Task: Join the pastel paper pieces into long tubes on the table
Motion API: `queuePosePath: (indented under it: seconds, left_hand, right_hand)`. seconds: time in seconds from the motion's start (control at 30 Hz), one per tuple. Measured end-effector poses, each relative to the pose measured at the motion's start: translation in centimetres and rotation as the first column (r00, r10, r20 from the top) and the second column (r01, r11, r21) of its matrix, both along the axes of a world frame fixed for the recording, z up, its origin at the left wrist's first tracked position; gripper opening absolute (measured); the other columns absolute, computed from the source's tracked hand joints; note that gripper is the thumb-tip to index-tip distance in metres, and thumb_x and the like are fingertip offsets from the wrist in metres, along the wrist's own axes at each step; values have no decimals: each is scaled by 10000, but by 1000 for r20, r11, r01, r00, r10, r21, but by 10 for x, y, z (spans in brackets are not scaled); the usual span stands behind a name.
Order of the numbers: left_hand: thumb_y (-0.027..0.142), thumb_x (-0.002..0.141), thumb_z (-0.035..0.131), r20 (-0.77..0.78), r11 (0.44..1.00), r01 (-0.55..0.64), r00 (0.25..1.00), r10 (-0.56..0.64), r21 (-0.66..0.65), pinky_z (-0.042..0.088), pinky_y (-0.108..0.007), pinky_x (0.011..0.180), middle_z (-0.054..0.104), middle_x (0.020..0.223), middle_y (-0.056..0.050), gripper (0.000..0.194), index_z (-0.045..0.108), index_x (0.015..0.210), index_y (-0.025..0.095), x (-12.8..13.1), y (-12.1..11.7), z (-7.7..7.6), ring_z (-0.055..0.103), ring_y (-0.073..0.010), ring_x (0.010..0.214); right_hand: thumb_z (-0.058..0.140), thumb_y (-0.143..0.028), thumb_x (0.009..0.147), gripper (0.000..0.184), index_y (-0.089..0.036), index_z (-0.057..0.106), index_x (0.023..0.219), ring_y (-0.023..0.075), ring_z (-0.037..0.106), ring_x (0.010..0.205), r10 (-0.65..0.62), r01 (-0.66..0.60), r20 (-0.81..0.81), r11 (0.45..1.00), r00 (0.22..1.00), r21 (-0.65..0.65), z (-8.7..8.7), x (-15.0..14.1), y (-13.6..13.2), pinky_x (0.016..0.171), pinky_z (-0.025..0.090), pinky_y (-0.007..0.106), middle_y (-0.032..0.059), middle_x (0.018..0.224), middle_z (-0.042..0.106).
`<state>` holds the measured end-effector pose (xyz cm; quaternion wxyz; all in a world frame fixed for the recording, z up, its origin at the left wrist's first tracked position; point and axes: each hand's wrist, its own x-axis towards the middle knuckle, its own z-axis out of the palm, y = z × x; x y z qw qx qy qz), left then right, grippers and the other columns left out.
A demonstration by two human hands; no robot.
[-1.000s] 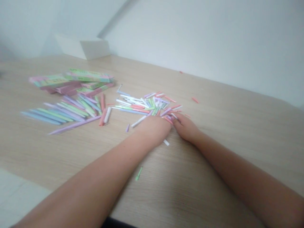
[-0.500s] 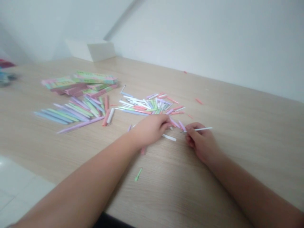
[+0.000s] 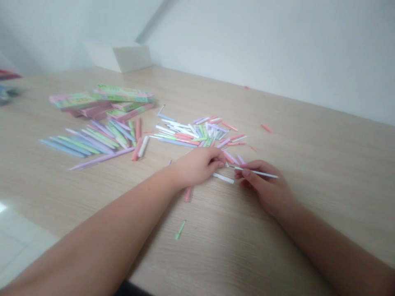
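My right hand (image 3: 267, 185) pinches a thin white pen refill (image 3: 262, 173), its dark tip pointing left toward my other hand. My left hand (image 3: 200, 166) is closed with a small white pen part (image 3: 227, 164) just showing at its fingertips; the rest of that part is hidden. The refill's tip is close to this part, but I cannot tell if they touch. Under the left hand, a white tube (image 3: 224, 179) lies on the table, and a coral pen piece (image 3: 188, 194) sticks out below the wrist. Lilac pieces (image 3: 240, 159) lie just beyond the right fingers.
Beyond my hands is a loose pile of coloured pen parts (image 3: 197, 133). Pastel pens (image 3: 89, 142) lie in a row at left, with printed boxes (image 3: 123, 94) behind them. A small green piece (image 3: 180, 230) is near me. A white box (image 3: 132, 58) stands by the wall.
My right hand has turned the refill so its tip now points up-left, and has brought it closer to the left fingertips. The left hand stays closed in nearly the same place.
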<state>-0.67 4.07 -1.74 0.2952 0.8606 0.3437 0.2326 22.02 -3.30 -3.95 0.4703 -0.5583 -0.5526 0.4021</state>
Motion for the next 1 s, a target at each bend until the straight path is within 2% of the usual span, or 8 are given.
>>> queuePosePath:
  seconds: [0.17,0.37,0.6,1.0]
  left_hand:
    - [259,930,505,11,1000,12,1000,-12,-13,451,-284,762,703,897,-6,202,691,983,200,-1,1,1,614,-152,818]
    - [254,924,514,18,1000,-7,1000,8,-26,457,-289,776,699,914,-10,199,689,996,193,-2,1,1,610,-153,827]
    - [272,930,519,32,999,4,999,-3,-35,442,-280,751,690,882,0,191,684,982,192,-2,1,2,605,-146,812]
    - [252,928,506,21,1000,11,1000,-11,-25,441,-287,770,693,908,-7,173,666,956,191,-3,3,-1,610,-154,839]
  right_hand:
    - [759,-453,849,211,-251,732,902,159,692,657,13,-14,36,1000,999,6,0,0,0,633,576,296,23,877,772]
    - [763,-427,848,175,-260,717,875,156,673,634,-8,8,-32,1000,999,16,-1,-2,1,594,566,290,10,836,761]
    - [768,-452,844,207,-263,726,918,150,696,663,5,-5,43,1000,999,-2,2,-3,-1,641,581,290,17,886,779]
    - [757,-453,852,178,-281,726,887,183,708,724,-3,2,40,1000,999,26,5,-4,-2,642,591,317,21,875,774]
